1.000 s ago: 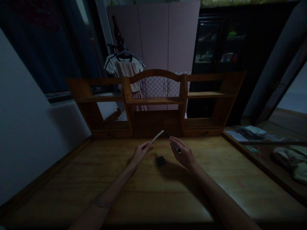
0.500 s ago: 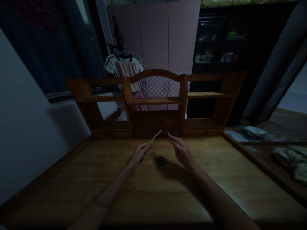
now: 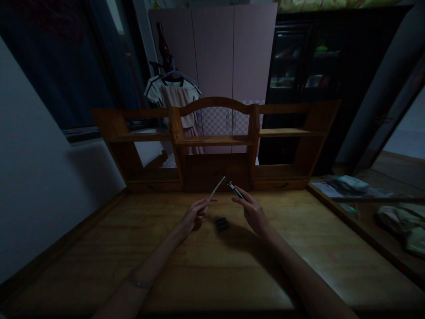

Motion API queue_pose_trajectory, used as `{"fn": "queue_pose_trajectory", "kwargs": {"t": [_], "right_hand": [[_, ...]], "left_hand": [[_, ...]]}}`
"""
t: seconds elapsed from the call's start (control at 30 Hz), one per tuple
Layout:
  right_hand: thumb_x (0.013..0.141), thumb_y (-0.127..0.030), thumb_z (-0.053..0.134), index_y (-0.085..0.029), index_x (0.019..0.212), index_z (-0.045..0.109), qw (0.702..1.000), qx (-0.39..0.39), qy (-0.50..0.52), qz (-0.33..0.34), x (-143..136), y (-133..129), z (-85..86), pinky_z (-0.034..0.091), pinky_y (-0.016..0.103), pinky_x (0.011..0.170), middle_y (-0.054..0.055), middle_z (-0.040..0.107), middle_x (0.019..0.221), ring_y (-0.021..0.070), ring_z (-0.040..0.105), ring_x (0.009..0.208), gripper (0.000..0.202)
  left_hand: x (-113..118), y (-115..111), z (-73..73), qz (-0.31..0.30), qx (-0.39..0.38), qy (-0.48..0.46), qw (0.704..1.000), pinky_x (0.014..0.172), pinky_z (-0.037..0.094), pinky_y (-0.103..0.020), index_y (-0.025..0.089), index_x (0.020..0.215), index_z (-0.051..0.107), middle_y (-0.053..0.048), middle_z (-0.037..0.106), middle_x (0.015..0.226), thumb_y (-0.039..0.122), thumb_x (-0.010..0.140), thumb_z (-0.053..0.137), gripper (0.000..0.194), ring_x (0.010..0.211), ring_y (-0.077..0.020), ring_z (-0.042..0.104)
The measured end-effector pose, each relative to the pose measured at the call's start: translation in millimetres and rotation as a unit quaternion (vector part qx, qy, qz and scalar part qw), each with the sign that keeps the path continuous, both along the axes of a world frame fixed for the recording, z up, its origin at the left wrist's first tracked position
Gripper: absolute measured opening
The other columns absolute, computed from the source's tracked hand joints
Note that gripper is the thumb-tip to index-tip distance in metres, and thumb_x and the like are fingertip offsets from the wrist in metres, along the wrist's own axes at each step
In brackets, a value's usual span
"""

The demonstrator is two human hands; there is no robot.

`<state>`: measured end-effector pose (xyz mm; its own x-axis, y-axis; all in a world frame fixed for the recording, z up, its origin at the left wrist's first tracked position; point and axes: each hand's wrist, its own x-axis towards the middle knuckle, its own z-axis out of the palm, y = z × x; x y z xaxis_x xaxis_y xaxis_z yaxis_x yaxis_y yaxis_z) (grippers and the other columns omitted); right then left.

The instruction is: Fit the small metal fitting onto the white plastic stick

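Note:
My left hand [image 3: 196, 213] is closed on the lower end of a thin, pale stick [image 3: 217, 187], which slants up to the right. In my right hand [image 3: 253, 211] is a slim dark tool with a shiny metal tip [image 3: 235, 188], pointing up to the left. A small gap separates the tool's tip from the top of the stick. Below and between my hands, a small dark block-like object [image 3: 222, 223] lies on the wooden desk [image 3: 186, 279]; its details are too dim to tell.
A wooden shelf unit [image 3: 214, 141] spans the desk's back edge. White wall [image 3: 36, 177] borders the left side. Beyond the desk's right edge lie papers and packets [image 3: 352, 182] and a pale bag [image 3: 416, 232]. Clothes [image 3: 175, 95] hang behind the shelf.
The tool in my right hand has turned, so more of its dark body shows and its tip is angled up. The pale stick's top has risen slightly. The dark block has stayed put.

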<state>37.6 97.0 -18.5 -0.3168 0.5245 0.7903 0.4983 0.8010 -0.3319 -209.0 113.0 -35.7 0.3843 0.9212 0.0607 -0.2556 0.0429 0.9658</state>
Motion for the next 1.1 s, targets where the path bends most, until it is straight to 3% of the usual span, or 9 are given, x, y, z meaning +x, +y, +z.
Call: {"fn": "queue_pose_trajectory", "kwargs": {"t": [0.37,0.53,0.67,0.97,1.1], "right_hand": [[0.087,-0.003,0.037,-0.023,0.107,0.064,1.000,0.017,0.004,-0.025,-0.2,2.2,-2.3,0.046,0.034,0.095,0.007,0.048,0.132,0.0177,0.049,0.118,0.040],[0.085,-0.001,0.037,-0.025,0.114,0.062,0.999,-0.005,0.003,-0.044,0.7,6.5,-7.0,0.046,0.034,0.096,0.005,0.050,0.131,0.0171,0.052,0.115,0.045],[0.085,-0.006,0.043,-0.024,0.113,0.063,0.999,-0.016,0.012,-0.045,-0.7,6.2,-7.0,0.047,0.034,0.095,0.006,0.051,0.129,0.0183,0.054,0.113,0.038],[0.085,-0.004,0.040,-0.029,0.125,0.053,0.999,-0.035,-0.021,-0.022,-5.7,0.4,-5.2,0.045,0.037,0.097,0.003,0.047,0.134,0.0191,0.049,0.118,0.050],[0.085,-0.001,0.036,-0.031,0.136,0.040,0.997,-0.056,-0.021,-0.040,-10.0,2.3,-8.6,0.046,0.038,0.094,0.004,0.048,0.132,0.0189,0.050,0.115,0.059]], "left_hand": [[-7.3,12.0,-13.6,-0.031,-0.102,0.015,0.994,0.033,0.003,-0.016,0.015,0.116,0.056,0.012,0.017,0.050,0.040,0.083,0.055,0.042,0.035,-0.0019,0.005],[-11.6,10.5,-10.1,-0.031,-0.184,-0.033,0.982,0.032,0.005,-0.016,0.015,0.117,0.055,0.012,0.015,0.049,0.035,0.085,0.054,0.038,0.034,-0.0019,0.008],[-13.0,7.7,-5.0,-0.043,-0.227,-0.077,0.970,0.032,0.007,-0.015,0.013,0.117,0.054,0.011,0.016,0.049,0.032,0.085,0.054,0.037,0.034,-0.0018,0.012],[-12.8,6.1,-6.9,-0.064,-0.214,-0.117,0.968,0.032,0.011,-0.015,0.010,0.120,0.052,0.011,0.017,0.049,0.031,0.086,0.054,0.040,0.036,-0.0022,0.015],[-13.8,7.3,-8.0,-0.068,-0.206,-0.124,0.968,0.031,0.013,-0.016,0.009,0.119,0.053,0.010,0.019,0.050,0.031,0.087,0.053,0.039,0.035,-0.0021,0.015]]}}
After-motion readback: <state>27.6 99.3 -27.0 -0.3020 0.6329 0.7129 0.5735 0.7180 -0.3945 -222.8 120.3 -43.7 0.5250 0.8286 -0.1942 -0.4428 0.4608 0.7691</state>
